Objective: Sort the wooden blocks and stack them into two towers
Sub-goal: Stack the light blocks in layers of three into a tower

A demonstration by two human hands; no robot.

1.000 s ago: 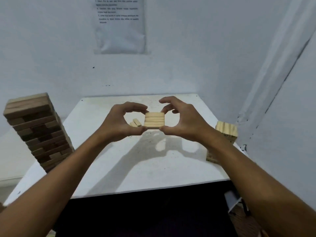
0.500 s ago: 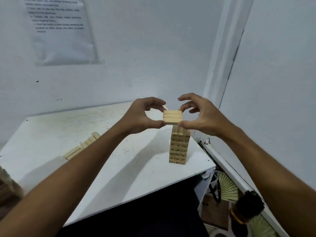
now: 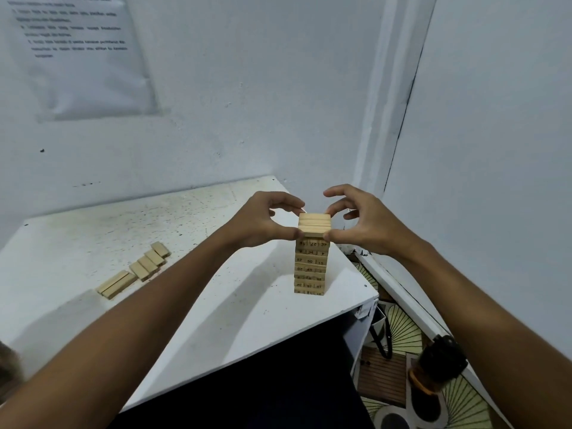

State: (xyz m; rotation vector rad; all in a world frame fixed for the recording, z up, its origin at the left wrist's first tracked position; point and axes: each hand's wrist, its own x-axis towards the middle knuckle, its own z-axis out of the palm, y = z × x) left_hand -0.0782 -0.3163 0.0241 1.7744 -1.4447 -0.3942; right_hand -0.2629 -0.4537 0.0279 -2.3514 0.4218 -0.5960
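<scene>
We pinch a layer of three pale blocks (image 3: 314, 225) between left hand (image 3: 263, 222) and right hand (image 3: 365, 226), squeezing so they stay flush, resting atop the numbered tower (image 3: 310, 267) (loose blocks (image 3: 136, 270) wait leftward).

I'm seeing a dim, cool, bluish picture, flat indoor light with no glare anywhere. Light falls from above and a bit from the right: both forearms throw broad, soft grey shadows across the white table (image 3: 192, 218), running toward its near edge. The stack of blocks (image 3: 311, 267) is lit on top, its printed side darker, numbers only partly readable. Below the table's near edge it's almost black. The wall paper (image 3: 80, 57) carries text too soft to read. Wide-angle bending bows the wall corner on the right, and the forearms smear and stretch at the bottom corners.
</scene>
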